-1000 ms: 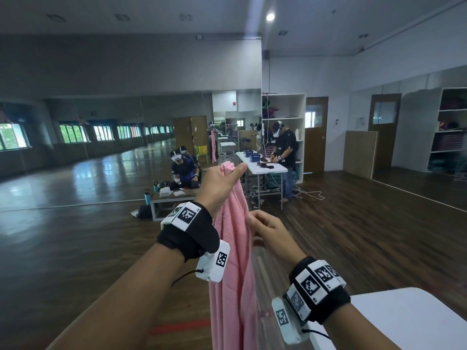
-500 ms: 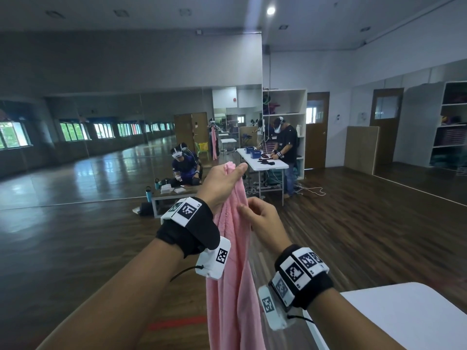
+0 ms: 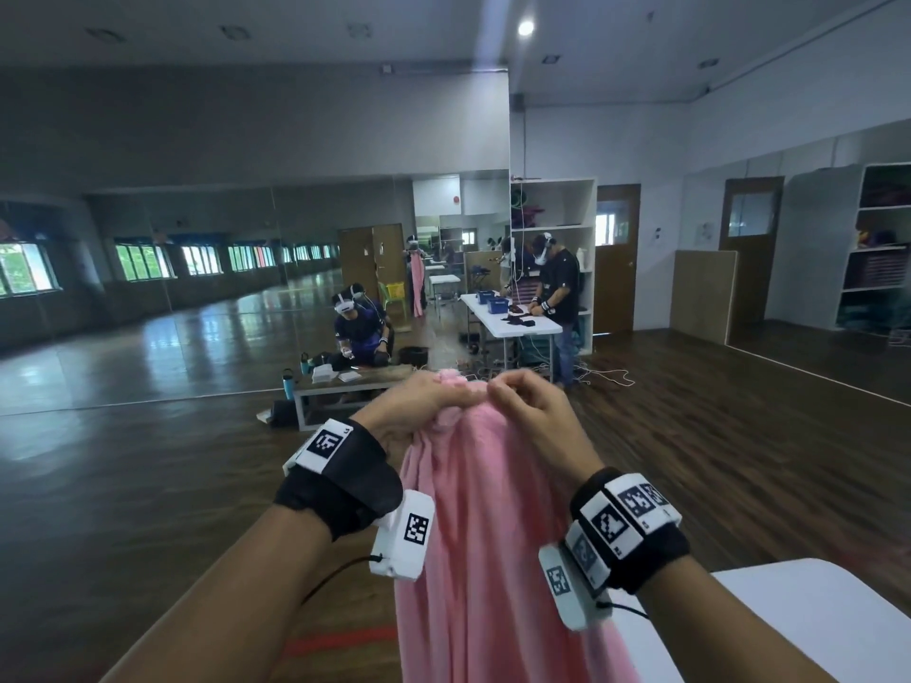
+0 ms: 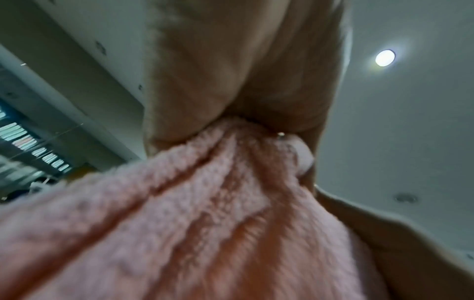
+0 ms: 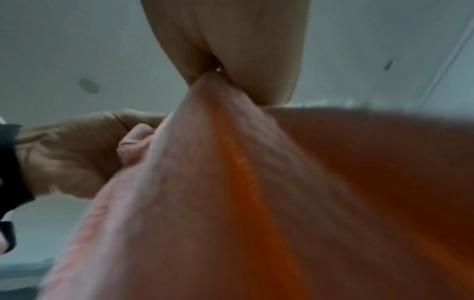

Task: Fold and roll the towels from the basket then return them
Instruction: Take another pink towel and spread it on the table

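A pink towel (image 3: pixel 483 525) hangs from both raised hands in front of me, its lower part running out of the bottom of the head view. My left hand (image 3: pixel 429 401) grips a bunched top corner. My right hand (image 3: pixel 522 401) pinches the top edge right beside it, fingers nearly touching the left hand. In the left wrist view the towel (image 4: pixel 205 213) is squeezed between thumb and fingers. The right wrist view shows the towel (image 5: pixel 231 192) pinched at a point, with the left hand (image 5: pixel 77 150) at the left. No basket is in view.
A white table (image 3: pixel 808 623) corner lies at the lower right, under my right forearm. Dark wooden floor spreads all around. A mirror wall stands ahead. One person sits at a low bench (image 3: pixel 355 382), another stands at a white table (image 3: pixel 512 322) by shelves.
My right hand climbed the towel's edge up to the left hand. The left hand came down lower in the view, and the towel's top now spreads between both hands.
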Available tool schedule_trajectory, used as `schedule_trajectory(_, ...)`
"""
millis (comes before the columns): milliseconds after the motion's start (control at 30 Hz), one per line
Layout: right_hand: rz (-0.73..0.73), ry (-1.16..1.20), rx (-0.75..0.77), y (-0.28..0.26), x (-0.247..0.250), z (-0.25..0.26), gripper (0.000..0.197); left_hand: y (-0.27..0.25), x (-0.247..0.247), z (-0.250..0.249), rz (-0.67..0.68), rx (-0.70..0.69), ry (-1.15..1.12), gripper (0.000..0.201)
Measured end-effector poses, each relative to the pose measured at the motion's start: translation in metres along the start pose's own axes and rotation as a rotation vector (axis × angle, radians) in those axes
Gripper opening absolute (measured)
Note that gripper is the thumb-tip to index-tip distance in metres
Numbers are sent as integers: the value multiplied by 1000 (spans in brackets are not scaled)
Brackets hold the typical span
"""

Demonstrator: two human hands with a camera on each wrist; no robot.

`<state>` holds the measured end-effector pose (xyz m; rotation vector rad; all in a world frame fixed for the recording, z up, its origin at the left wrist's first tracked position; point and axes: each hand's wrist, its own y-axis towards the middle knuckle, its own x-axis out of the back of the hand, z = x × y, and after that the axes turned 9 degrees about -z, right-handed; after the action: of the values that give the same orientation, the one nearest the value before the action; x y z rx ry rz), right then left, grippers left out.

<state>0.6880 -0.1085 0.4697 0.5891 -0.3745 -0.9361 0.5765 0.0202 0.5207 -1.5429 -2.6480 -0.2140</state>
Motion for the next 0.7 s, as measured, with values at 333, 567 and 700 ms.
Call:
schedule_trajectory(333,-60,-27,41,10,13,-16,14,3,-19,27,70,-19,11,26)
schedule_trajectory(567,84,-53,-200,-23,58,-82,63,29,5,34,-265,-98,-183,13)
schedule_trajectory(700,143,-65,-335,-39,88,-115,55,41,15,53,-425,-58,-288,10)
